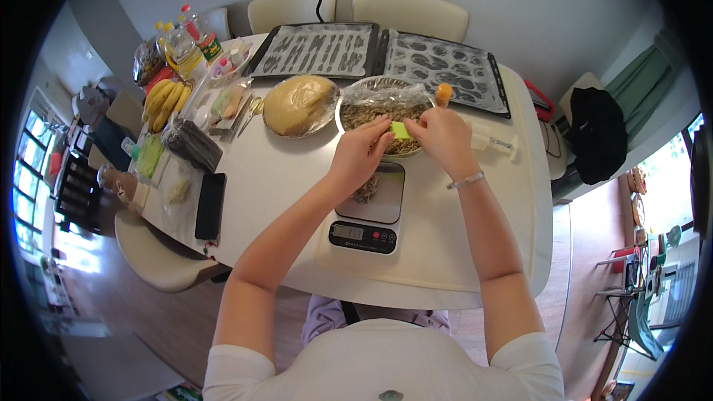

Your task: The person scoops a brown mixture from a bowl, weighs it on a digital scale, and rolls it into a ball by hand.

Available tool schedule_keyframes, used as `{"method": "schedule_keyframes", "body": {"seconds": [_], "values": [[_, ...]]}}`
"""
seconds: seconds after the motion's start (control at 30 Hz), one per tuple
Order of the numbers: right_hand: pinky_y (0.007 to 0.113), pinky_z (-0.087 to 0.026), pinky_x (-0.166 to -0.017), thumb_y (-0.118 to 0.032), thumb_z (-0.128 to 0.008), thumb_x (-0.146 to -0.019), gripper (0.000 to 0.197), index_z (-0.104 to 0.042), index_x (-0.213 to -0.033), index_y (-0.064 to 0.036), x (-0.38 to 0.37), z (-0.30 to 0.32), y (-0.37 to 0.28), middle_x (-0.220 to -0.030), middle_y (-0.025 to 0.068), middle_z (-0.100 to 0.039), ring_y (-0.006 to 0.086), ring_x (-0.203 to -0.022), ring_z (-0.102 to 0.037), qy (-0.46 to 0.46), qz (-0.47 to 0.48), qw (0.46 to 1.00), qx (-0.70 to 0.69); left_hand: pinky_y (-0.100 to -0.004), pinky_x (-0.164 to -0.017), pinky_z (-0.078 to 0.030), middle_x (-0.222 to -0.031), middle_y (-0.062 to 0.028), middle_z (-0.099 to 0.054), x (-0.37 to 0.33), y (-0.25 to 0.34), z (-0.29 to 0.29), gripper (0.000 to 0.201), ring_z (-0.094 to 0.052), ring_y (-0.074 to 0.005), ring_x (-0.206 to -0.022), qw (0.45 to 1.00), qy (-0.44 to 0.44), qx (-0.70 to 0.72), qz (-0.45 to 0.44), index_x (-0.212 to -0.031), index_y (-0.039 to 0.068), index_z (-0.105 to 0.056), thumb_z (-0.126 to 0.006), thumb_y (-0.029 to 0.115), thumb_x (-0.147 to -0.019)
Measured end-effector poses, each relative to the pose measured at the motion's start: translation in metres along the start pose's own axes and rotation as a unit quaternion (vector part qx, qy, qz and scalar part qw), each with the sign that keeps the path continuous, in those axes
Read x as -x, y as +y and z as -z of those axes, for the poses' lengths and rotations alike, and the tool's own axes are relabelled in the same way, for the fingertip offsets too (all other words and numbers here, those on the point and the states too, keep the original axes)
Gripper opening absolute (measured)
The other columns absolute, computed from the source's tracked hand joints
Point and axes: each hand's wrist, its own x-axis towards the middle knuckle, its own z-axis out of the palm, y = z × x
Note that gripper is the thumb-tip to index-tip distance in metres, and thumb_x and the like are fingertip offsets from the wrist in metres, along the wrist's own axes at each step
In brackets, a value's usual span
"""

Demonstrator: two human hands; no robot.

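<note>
Hands meet over the near rim of the seed bowl (pixel 386 115), w/ both of my forearms coming up from the near edge. My left hand (pixel 359 154) has fingers curled in, tips pinched toward a small lime-green scraper (pixel 400 130); my right hand (pixel 443 136) is also curled, fingertips closed on the scraper's right end. So both hands grip it, tho I can't tell which one carries the weight, view's too small there. The scraper sits just above the seed mix, at the bowl's near side. Directly below the hands is a kitchen scale (pixel 368 212), display toward me, w/ a small clump of the seed mix (pixel 365 190) on its platform, partly hidden by my left wrist. Left of the seed bowl, touching or nearly so, a second bowl of tan dough (pixel 299 105) under plastic wrap. Far side of the white table (pixel 445 252): two dark baking trays (pixel 438 62) side by side w/ printed liners. An orange-capped bottle (pixel 443 93) stands just right of the seed bowl. Far left: bananas (pixel 165 101), oil bottles (pixel 182 48), and a black phone (pixel 210 205) nearer the table's left edge.
</note>
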Motion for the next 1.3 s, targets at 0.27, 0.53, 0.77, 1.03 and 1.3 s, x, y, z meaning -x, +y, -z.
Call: {"method": "schedule_keyframes", "body": {"seconds": [0.27, 0.53, 0.77, 1.03, 1.3], "values": [[0.038, -0.052, -0.057, -0.037, -0.068, -0.081, 0.030, -0.070, -0.075, -0.0080, -0.012, 0.019, -0.001, -0.070, 0.0095, -0.068, 0.0268, -0.068, -0.068, 0.095, 0.025, 0.981, 0.169, -0.0352, -0.076, -0.052, -0.095, -0.0131, -0.069, -0.029, -0.033, 0.003, 0.013, -0.067, -0.0292, -0.086, 0.997, -0.042, -0.063, 0.028, -0.089, 0.004, -0.074, -0.070, 0.012, -0.081], [0.038, -0.051, -0.054, -0.042, -0.067, -0.082, 0.035, -0.069, -0.073, -0.0081, -0.003, 0.019, 0.015, -0.069, 0.0089, -0.067, 0.0270, -0.066, -0.068, 0.086, -0.003, 0.984, 0.155, -0.0322, -0.070, -0.052, -0.076, -0.0094, -0.066, -0.034, -0.022, 0.012, 0.013, -0.064, -0.0245, -0.071, 0.988, 0.010, -0.156, -0.009, -0.080, 0.002, -0.072, -0.073, 0.015, -0.079], [0.039, -0.050, -0.053, -0.048, -0.063, -0.083, 0.040, -0.069, -0.074, -0.0092, 0.007, 0.013, 0.023, -0.069, 0.0083, -0.067, 0.0269, -0.065, -0.067, 0.062, -0.021, 0.990, 0.122, -0.0258, -0.062, -0.050, -0.076, -0.0061, -0.066, -0.026, -0.029, 0.009, 0.013, -0.062, -0.0129, -0.066, 0.998, -0.020, 0.007, 0.051, -0.087, 0.002, -0.071, -0.075, 0.005, -0.075], [0.038, -0.048, -0.054, -0.046, -0.064, -0.083, 0.040, -0.070, -0.069, -0.0097, 0.031, 0.014, 0.025, -0.065, 0.0074, -0.065, 0.0260, -0.061, -0.064, -0.080, -0.017, 0.996, -0.034, -0.0273, -0.067, -0.051, -0.090, -0.0129, -0.070, 0.020, -0.001, 0.033, 0.015, -0.066, -0.0165, -0.074, 0.985, -0.038, 0.112, 0.124, -0.100, 0.000, -0.071, -0.065, 0.008, -0.088], [0.039, -0.047, -0.053, -0.049, -0.061, -0.083, 0.044, -0.070, -0.066, -0.0093, 0.062, 0.003, 0.014, -0.060, 0.0076, -0.063, 0.0261, -0.060, -0.063, -0.139, -0.007, 0.987, -0.083, -0.0257, -0.077, -0.051, -0.114, -0.0167, -0.067, 0.081, 0.016, 0.046, 0.039, -0.066, -0.0168, -0.095, 0.988, -0.082, 0.076, 0.110, -0.126, 0.002, -0.059, -0.066, 0.006, -0.088]]}}
